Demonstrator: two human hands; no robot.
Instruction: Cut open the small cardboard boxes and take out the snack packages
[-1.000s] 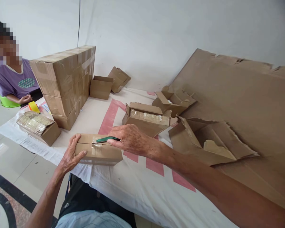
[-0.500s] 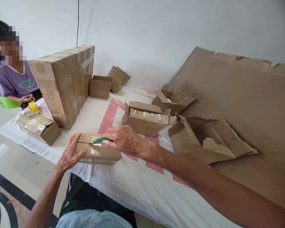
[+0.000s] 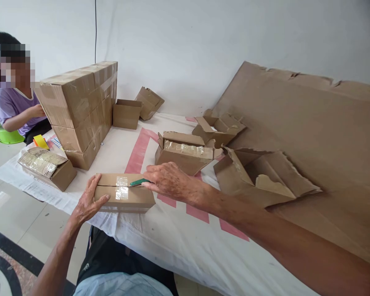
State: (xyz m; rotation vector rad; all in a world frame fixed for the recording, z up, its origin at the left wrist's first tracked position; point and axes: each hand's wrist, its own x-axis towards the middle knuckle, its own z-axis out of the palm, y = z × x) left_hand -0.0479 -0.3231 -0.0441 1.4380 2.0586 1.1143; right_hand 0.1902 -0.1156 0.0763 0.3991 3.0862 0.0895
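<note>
A small closed cardboard box (image 3: 111, 197) lies on the cloth in front of me, a strip of clear tape (image 3: 121, 188) crossing its middle seam. My left hand (image 3: 91, 199) grips the box's left end, thumb on the top and fingers over the far edge. In my right hand (image 3: 163, 181) is a green box cutter (image 3: 138, 181), held over the right half of the seam with its tip end pointing left. Whether a blade is out I cannot tell.
Stacked taped boxes (image 3: 80, 111) stand at the back left, near a taped box (image 3: 49, 166) and yellow tape dispenser (image 3: 41, 142). Opened boxes (image 3: 181, 158) and a large cardboard sheet (image 3: 311, 123) lie right. A person in purple (image 3: 15, 105) sits beyond the stack.
My right hand has drawn the box cutter right along the seam, off the tape. My left hand keeps its grip. The other person has raised a forearm toward the stack.
</note>
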